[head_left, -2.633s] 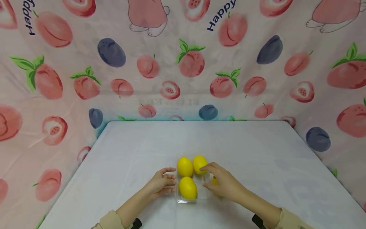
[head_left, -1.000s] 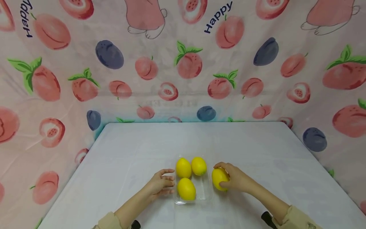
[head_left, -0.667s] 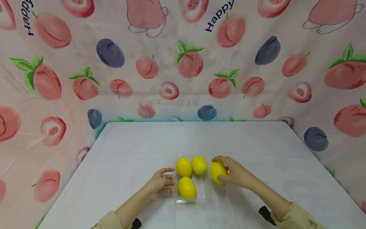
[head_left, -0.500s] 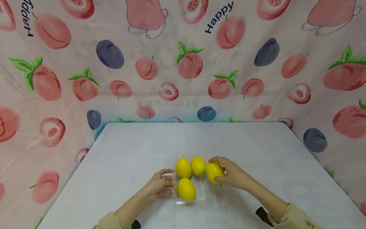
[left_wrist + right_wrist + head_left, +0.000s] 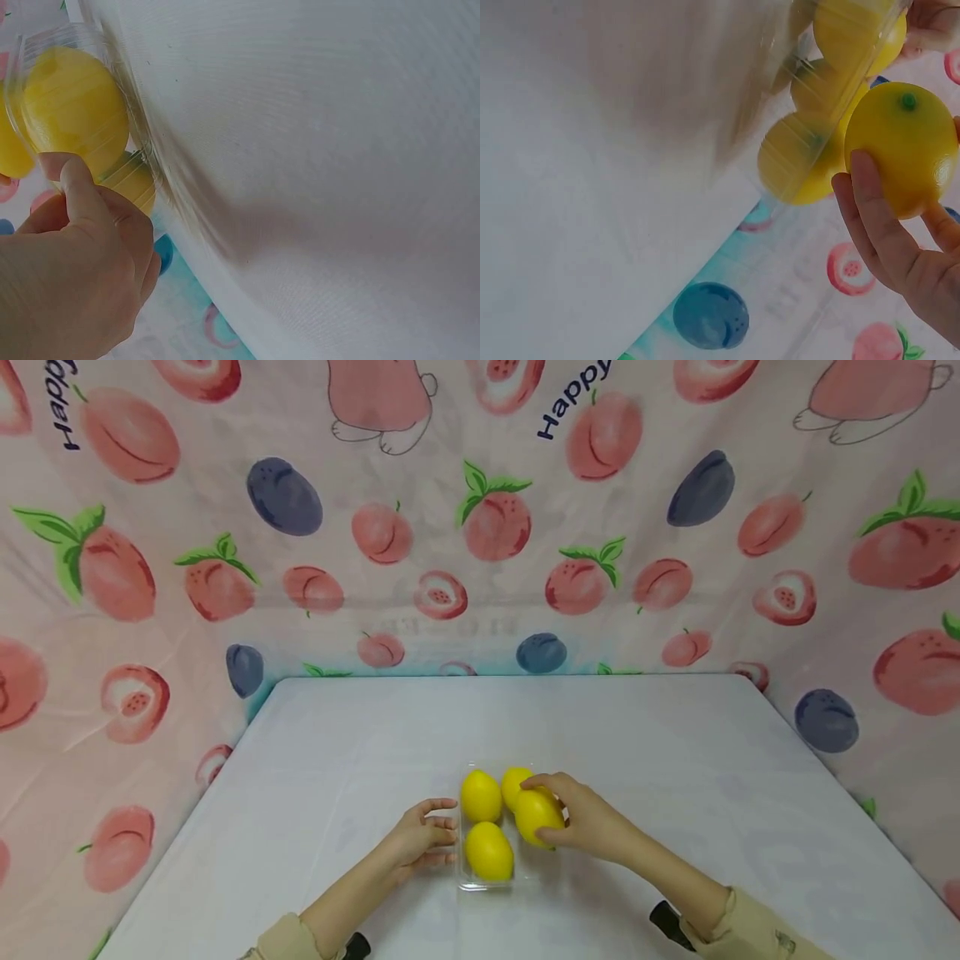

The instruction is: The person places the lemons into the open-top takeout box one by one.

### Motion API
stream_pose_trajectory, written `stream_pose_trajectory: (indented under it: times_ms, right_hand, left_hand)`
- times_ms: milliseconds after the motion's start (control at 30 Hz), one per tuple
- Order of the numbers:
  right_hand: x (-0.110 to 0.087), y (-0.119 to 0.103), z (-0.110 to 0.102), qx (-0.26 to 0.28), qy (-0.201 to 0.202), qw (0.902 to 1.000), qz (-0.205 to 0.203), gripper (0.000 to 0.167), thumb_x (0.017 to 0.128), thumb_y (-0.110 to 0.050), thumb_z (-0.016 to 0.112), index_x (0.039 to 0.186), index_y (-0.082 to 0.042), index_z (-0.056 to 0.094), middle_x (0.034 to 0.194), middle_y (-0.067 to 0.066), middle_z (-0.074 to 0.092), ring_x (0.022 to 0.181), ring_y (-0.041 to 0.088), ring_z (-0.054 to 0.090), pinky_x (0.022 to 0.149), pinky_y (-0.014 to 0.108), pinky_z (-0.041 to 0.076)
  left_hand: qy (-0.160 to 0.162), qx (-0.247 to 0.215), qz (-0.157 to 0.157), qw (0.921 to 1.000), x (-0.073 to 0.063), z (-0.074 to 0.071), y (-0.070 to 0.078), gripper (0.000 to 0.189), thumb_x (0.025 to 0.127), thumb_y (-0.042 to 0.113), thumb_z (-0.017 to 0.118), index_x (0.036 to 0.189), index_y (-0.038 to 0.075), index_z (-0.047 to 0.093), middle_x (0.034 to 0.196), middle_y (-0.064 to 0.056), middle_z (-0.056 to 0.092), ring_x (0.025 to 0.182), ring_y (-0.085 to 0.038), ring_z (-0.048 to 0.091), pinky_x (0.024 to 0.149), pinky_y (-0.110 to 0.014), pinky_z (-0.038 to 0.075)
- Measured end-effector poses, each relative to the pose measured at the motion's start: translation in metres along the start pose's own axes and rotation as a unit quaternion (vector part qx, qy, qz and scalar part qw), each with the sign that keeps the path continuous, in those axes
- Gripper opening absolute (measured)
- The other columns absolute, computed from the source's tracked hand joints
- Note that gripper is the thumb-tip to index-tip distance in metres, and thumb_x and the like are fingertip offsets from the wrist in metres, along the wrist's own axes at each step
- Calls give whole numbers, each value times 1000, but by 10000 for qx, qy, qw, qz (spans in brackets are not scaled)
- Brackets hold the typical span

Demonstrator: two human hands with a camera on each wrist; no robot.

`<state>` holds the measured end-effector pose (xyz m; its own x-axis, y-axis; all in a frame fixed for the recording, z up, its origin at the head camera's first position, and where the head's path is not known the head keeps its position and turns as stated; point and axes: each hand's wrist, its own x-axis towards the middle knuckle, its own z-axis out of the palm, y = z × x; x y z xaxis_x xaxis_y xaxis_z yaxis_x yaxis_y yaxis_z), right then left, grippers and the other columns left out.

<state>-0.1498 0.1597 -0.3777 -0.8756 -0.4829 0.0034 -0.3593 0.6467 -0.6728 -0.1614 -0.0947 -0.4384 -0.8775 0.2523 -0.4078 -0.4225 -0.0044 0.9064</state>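
Note:
A clear plastic box (image 5: 487, 887) sits in the middle of the table with three yellow lemons in it. Two of them, the left front lemon (image 5: 490, 852) and the left back lemon (image 5: 481, 795), are in full view. A third, the back right lemon (image 5: 513, 783), is partly covered. My right hand (image 5: 592, 822) grips another lemon (image 5: 537, 817) between thumb and fingers, over the box's right side; its green stem end shows in the right wrist view. My left hand (image 5: 420, 839) rests its fingertips at the box's left wall, beside the lemons.
A white cloth covers the table (image 5: 360, 735). Behind and at both sides hangs a fruit-printed curtain (image 5: 442, 552). Dark wrist devices (image 5: 670, 923) show under both sleeves.
My right hand reached to the right of the box, took hold of a lemon there, then carried it left over the box's right side. The left hand has stayed at the left wall.

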Motion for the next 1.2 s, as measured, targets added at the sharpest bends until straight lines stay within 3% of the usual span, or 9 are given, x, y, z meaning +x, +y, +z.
stream_pose_trajectory:
  times_ms: [300, 567, 900, 1200]
  right_hand:
    - [0, -1, 16, -230, -127, 9996, -59, 51, 78, -17, 75, 124, -8, 54, 116, 17, 54, 86, 18, 50, 67, 24, 48]
    - [0, -3, 25, -504, -160, 9986, -70, 50, 76, -15, 76, 122, -9, 56, 113, 13, 54, 93, 22, 55, 84, 48, 54]
    - [3, -8, 25, -995, -31, 9948, -209, 47, 72, -14, 80, 114, -11, 59, 110, 11, 57, 93, 25, 54, 84, 50, 53]
    - [5, -13, 28, -1056, -121, 9942, 162, 50, 69, -19, 83, 113, -10, 60, 100, 8, 53, 83, 22, 52, 79, 47, 53]
  left_hand:
    - [-42, 109, -23, 9999, -4, 0, -2, 48, 86, -11, 52, 131, -2, 38, 88, -2, 51, 72, -12, 52, 62, -24, 58]
    - [-113, 27, 23, 9999, -3, 1, -3, 50, 84, -12, 55, 130, -3, 38, 85, -1, 51, 70, -12, 53, 59, -24, 58]
    - [-31, 36, 25, 10000, -1, 2, 1, 49, 83, -12, 54, 129, -2, 39, 84, -1, 51, 70, -12, 53, 59, -23, 57]
    - [111, 81, 8, 9999, -2, 2, 3, 48, 83, -12, 54, 129, -3, 40, 83, -2, 51, 69, -12, 52, 59, -24, 58]
